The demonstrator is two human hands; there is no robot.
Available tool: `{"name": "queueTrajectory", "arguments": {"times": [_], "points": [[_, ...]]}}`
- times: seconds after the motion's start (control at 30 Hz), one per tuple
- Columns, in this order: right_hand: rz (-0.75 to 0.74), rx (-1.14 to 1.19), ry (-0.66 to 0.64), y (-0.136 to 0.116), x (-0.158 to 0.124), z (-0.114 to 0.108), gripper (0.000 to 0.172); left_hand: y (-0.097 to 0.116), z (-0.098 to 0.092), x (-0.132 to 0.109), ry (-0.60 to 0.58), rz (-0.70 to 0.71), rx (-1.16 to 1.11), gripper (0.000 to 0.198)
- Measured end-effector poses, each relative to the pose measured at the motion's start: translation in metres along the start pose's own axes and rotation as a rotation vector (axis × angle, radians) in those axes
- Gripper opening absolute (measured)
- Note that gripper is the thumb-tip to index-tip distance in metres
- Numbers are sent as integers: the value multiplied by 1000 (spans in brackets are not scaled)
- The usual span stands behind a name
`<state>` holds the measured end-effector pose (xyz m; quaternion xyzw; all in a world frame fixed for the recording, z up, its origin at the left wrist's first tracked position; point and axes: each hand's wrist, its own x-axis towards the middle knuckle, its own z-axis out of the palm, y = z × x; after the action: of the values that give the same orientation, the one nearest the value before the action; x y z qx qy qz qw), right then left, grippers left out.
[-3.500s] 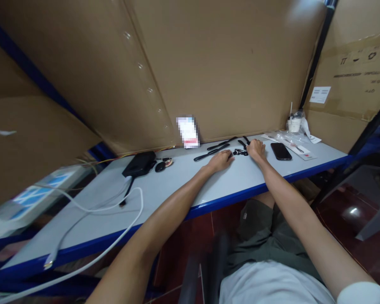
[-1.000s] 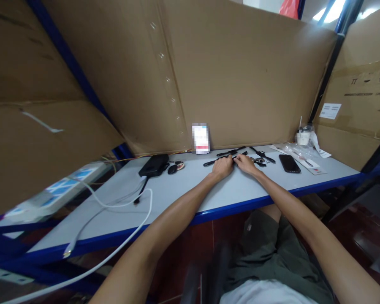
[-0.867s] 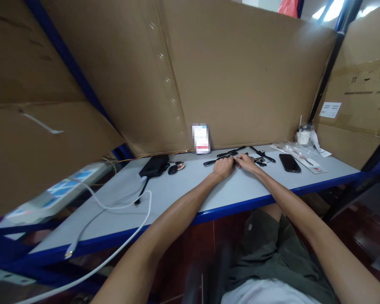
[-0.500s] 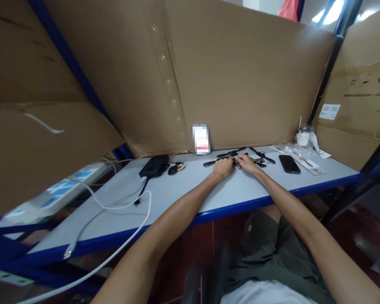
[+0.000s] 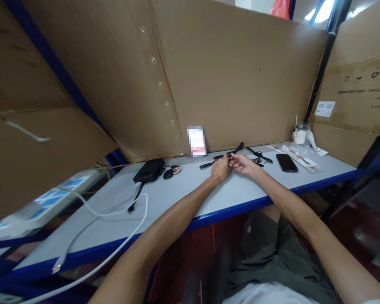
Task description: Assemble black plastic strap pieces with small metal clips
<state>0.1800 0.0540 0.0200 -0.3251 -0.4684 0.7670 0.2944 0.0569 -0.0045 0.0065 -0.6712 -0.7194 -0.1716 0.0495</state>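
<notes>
In the head view my left hand (image 5: 221,169) is closed around a black-handled tool (image 5: 239,147) at the back middle of the table. One dark handle slants up to the right above my hands; another black handle (image 5: 206,165) pokes out to the left of my left hand. My right hand (image 5: 242,164) is right beside it, thumb and fingers pinched together at the tool's middle. What lies between those fingertips is too small to make out. Just right of my right hand, another black-handled tool (image 5: 262,154) and small metal pieces (image 5: 258,161) lie on the table.
A black phone (image 5: 286,163), clear plastic packaging (image 5: 293,150) and a cup (image 5: 299,134) are on the right. A blurred-out screen (image 5: 196,141) leans against the cardboard wall (image 5: 215,76). Leftward lie a black case (image 5: 149,170), white cables (image 5: 145,207) and a power strip (image 5: 50,198).
A black handle now slants up above my hands, where the tool lay flatter before. My right hand has turned, its fingers now pinched at the tool's middle. The view has shifted slightly.
</notes>
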Motion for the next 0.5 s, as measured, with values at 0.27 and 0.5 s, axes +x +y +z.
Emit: {"name": "queueTrajectory", "arguments": {"times": [0.27,0.5], "points": [[-5,112,11,3,6,-7,27,-1,2,0,-3,44,38,34],[-155,-281,163,12,12,-12,21,-3,7,3,-24,58,69,34]]}}
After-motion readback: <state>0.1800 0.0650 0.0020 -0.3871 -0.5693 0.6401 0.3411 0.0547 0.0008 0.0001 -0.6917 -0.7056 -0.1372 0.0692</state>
